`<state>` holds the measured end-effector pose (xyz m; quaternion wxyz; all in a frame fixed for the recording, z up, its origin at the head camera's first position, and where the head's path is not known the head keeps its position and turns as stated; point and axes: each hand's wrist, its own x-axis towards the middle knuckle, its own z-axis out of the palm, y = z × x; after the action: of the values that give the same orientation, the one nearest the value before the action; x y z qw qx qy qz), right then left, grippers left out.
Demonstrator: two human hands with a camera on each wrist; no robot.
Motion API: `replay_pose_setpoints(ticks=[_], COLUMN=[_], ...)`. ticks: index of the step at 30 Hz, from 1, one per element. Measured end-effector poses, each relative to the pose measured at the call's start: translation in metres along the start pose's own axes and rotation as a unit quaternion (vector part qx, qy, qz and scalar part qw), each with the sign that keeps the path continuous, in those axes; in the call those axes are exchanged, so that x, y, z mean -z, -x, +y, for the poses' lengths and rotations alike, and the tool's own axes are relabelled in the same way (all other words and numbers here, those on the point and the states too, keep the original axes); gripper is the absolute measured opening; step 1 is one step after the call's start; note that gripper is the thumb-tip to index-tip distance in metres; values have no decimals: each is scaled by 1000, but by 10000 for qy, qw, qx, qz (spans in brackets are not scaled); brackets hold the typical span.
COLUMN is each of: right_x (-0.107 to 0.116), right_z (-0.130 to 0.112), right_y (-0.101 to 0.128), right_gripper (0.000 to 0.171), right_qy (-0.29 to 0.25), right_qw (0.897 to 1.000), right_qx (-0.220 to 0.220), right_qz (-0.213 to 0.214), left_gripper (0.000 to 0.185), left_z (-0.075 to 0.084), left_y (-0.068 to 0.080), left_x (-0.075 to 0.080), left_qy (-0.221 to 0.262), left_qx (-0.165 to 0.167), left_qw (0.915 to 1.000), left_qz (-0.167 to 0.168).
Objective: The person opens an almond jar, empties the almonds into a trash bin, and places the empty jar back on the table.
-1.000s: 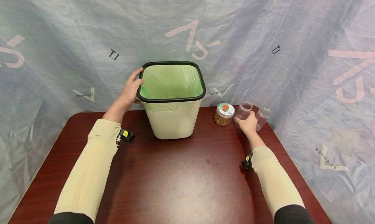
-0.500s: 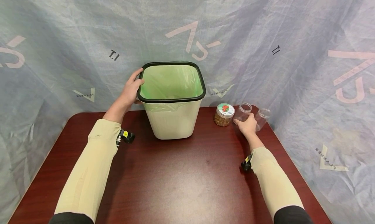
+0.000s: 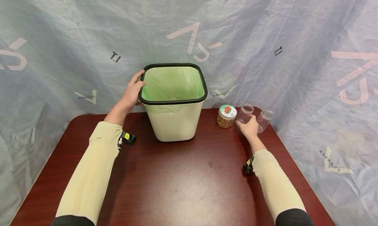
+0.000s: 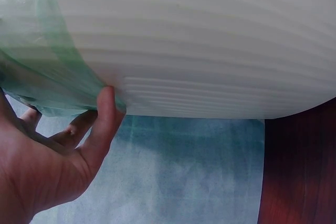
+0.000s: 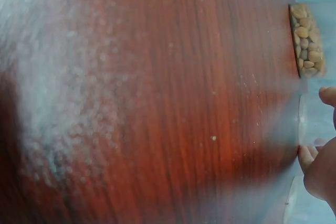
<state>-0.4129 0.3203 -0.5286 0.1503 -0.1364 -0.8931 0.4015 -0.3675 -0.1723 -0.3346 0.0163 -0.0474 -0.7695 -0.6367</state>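
Head view: backdrop (image 3: 277,29) reads "PLANNER".

Printed on backdrop (image 3: 265,29): mirrored "PLANNER" beside pale chevrons, small black "T.I" marks. Jar lid (image 3: 228,111) label too small to read.

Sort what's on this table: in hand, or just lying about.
In hand: bin, held at the rim by the left hand; clear jar, gripped by the right hand.
Lying about: nut jar; second clear jar.
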Motion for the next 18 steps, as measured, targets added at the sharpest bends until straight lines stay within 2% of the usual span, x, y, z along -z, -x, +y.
replay_pose_setpoints(ticks=[6, 13, 18], right_x=[-3, -6, -3], right_z=[2, 0, -11], right_y=[4, 14, 20], right_gripper=[75, 77, 78], right_qy=[-39, -70, -96], right_qw=[9999, 9992, 9986], right_qx=[95, 223, 49], right_qz=[64, 328, 519], left_gripper=[57, 58, 58], left_z=[0, 1, 3], left_y=[0, 1, 2], left_x=[-1, 0, 1], left_qy=[41, 70, 60], left_qx=[-5, 11, 61], left_qw=[10000, 10000, 9999], left_qz=[-23, -64, -74])
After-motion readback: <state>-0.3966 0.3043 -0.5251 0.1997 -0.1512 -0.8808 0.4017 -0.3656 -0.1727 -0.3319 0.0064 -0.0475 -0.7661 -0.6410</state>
